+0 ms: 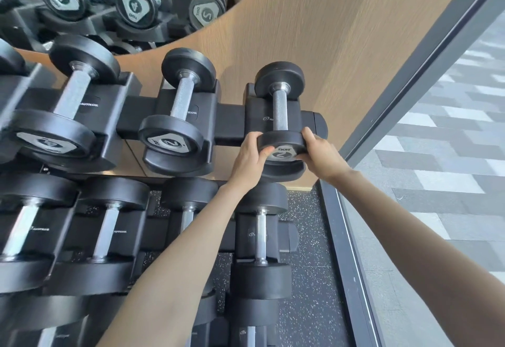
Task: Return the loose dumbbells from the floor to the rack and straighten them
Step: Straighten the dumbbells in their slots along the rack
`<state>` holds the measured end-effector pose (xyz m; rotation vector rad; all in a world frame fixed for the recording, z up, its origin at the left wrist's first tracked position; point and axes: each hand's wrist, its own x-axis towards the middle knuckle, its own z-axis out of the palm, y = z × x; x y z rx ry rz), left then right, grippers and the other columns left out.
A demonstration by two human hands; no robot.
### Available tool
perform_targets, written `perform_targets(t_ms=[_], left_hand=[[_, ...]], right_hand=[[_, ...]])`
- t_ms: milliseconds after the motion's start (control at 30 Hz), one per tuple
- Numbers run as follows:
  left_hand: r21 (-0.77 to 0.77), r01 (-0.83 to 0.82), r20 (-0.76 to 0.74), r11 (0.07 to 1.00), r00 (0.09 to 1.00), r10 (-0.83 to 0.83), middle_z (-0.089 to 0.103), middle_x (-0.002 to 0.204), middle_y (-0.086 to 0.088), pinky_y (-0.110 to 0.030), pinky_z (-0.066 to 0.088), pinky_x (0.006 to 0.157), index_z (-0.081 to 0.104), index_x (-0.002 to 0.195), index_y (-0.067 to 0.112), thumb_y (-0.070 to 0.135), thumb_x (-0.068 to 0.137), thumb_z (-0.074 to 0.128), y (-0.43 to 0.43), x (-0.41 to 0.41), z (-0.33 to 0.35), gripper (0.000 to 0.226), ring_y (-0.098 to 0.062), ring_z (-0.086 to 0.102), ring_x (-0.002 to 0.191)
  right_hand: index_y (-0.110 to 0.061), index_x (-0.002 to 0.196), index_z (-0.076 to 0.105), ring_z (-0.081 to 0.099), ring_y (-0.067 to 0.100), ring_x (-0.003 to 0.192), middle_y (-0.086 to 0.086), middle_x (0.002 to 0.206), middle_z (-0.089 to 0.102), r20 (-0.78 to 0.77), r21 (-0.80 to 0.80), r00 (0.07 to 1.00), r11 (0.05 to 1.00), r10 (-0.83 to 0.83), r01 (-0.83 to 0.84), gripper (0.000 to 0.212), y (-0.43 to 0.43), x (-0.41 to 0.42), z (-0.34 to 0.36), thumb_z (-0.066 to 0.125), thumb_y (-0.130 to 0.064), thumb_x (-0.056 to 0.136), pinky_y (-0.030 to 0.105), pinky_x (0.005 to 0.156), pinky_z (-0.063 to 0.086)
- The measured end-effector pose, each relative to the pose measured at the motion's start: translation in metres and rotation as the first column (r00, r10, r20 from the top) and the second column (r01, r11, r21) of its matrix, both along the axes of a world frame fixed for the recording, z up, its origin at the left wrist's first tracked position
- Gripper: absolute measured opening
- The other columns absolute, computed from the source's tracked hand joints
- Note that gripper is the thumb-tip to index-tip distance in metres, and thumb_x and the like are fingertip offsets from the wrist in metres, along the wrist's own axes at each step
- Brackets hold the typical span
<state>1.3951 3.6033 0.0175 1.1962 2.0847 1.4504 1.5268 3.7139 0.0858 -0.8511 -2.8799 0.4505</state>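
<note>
Both forearms reach up to the rack [232, 125], where the left hand [247, 159] and right hand [322, 155] each curl their fingers round the near head of the small dumbbell [279, 111] (marked 2). It lies in the cradle at the top tier's right end, beside the wood wall [341, 46].

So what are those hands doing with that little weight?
A person grips the front end of the small dumbbell with the left hand and right hand, one on each side. It lies in the top row of the rack, in the cradle farthest right. Beside it other dumbbells sit racked.
</note>
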Motion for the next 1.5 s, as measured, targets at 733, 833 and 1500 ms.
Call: perform_targets(t_ms=[733, 833, 1500], left_hand=[[-0.273, -0.386, -0.803, 0.881, 0.596, 0.013, 0.040, 0.146, -0.013, -0.048, 0.021, 0.114, 0.037, 0.143, 0.012, 0.037, 0.090, 0.040, -0.303, 0.073, 0.018, 0.059, -0.031, 0.031, 0.137], [-0.304, -0.399, -0.801, 0.865, 0.598, -0.006, 0.039, 0.146, -0.015, -0.048, 0.020, 0.114, 0.036, 0.143, 0.010, 0.038, 0.090, 0.038, -0.312, 0.074, 0.017, 0.060, -0.032, 0.031, 0.137], [-0.289, -0.091, -0.803, 0.953, 0.565, -0.190, 0.037, 0.146, -0.018, -0.045, 0.024, 0.114, 0.031, 0.144, 0.007, 0.034, 0.090, 0.045, -0.241, -0.142, 0.013, 0.062, -0.033, 0.034, 0.135]], right_hand=[[-0.001, 0.140, 0.032, 0.031, 0.033, 0.136, 0.020, 0.144, 0.037, -0.226, 0.355, 0.936, 0.918, 0.269, -0.178, 0.065, -0.193, 0.108, -0.028, 0.061, -0.018, 0.084, 0.052, 0.112, 0.022], [-0.001, 0.139, 0.034, 0.034, 0.032, 0.135, 0.020, 0.143, 0.039, -0.159, 0.339, 0.939, 0.910, 0.305, -0.238, 0.069, -0.210, 0.104, -0.037, 0.066, -0.017, 0.081, 0.052, 0.111, 0.023], [0.004, 0.139, 0.033, 0.036, 0.034, 0.133, 0.021, 0.145, 0.036, -0.162, 0.295, 0.977, 0.951, 0.141, -0.088, 0.059, -0.194, -0.102, -0.007, 0.058, -0.005, 0.087, 0.042, 0.104, 0.037]])
